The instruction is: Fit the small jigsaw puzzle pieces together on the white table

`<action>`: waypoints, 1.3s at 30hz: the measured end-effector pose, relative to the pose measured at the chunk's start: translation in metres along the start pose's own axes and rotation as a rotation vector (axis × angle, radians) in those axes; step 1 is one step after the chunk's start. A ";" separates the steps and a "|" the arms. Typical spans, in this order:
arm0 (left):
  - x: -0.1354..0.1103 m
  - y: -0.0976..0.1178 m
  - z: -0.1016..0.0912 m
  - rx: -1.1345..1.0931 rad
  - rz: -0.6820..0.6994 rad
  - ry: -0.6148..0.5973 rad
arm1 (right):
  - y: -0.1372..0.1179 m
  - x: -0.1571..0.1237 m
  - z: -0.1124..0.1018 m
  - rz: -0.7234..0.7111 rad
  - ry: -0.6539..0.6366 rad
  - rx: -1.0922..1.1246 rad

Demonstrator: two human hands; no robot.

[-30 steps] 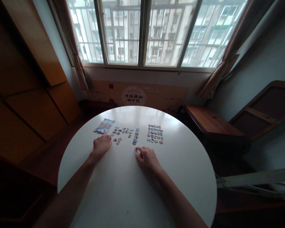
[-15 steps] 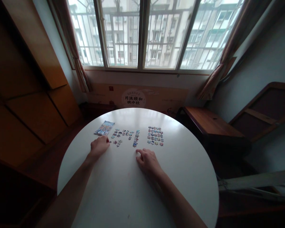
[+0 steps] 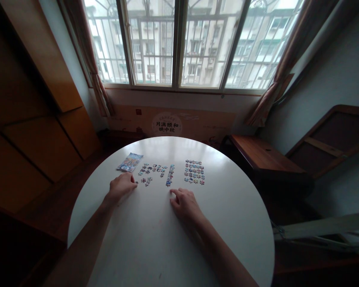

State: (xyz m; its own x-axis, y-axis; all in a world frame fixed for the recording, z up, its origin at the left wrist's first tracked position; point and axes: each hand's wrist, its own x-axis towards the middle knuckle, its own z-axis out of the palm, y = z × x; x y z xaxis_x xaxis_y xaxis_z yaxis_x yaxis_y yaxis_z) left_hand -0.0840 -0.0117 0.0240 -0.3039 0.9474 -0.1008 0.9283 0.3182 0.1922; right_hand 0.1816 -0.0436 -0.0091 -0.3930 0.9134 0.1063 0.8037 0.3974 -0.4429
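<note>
My left hand (image 3: 121,186) is closed at the left of the table, with a small jigsaw puzzle piece (image 3: 136,183) at its fingertips. Just beyond it lies a colourful printed picture sheet (image 3: 129,162). Loose puzzle pieces (image 3: 146,169) are scattered to the right of that hand. An upright strip of joined pieces (image 3: 170,175) stands near the middle. Below the strip's near end, my right hand (image 3: 184,200) rests on the table, fingers loosely bent, thumb and index finger slightly apart, nothing visible between them. Further right, more pieces (image 3: 194,173) lie in rows.
All the pieces lie on a round white table (image 3: 143,239). Beyond it are a barred window (image 3: 176,48) and a wall poster (image 3: 167,122). A brown wooden bench-like piece (image 3: 254,149) stands at the right, and wooden cabinets (image 3: 44,139) at the left.
My left hand has drawn slightly left and nearer, and the piece at its fingertips now shows apart from the loose ones. My right hand stays nearly in place. The view shifts slightly.
</note>
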 end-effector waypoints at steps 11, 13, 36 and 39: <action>0.005 0.002 0.003 -0.250 0.207 0.115 | 0.003 0.001 0.002 -0.005 -0.008 -0.022; 0.001 0.012 0.009 -0.384 0.322 0.128 | 0.003 0.002 0.003 -0.011 -0.007 -0.026; -0.033 0.064 0.061 -0.932 0.443 -0.159 | 0.007 0.005 0.004 0.004 0.112 0.136; -0.033 0.065 0.058 -0.927 0.442 -0.169 | 0.007 0.005 0.004 -0.003 0.130 0.153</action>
State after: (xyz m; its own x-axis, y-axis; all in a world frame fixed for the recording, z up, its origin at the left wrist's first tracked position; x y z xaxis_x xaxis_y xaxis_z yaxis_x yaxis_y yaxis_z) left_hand -0.0012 -0.0244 -0.0172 0.1235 0.9916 0.0390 0.3990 -0.0856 0.9129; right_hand 0.1832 -0.0364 -0.0149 -0.3267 0.9197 0.2176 0.7212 0.3914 -0.5715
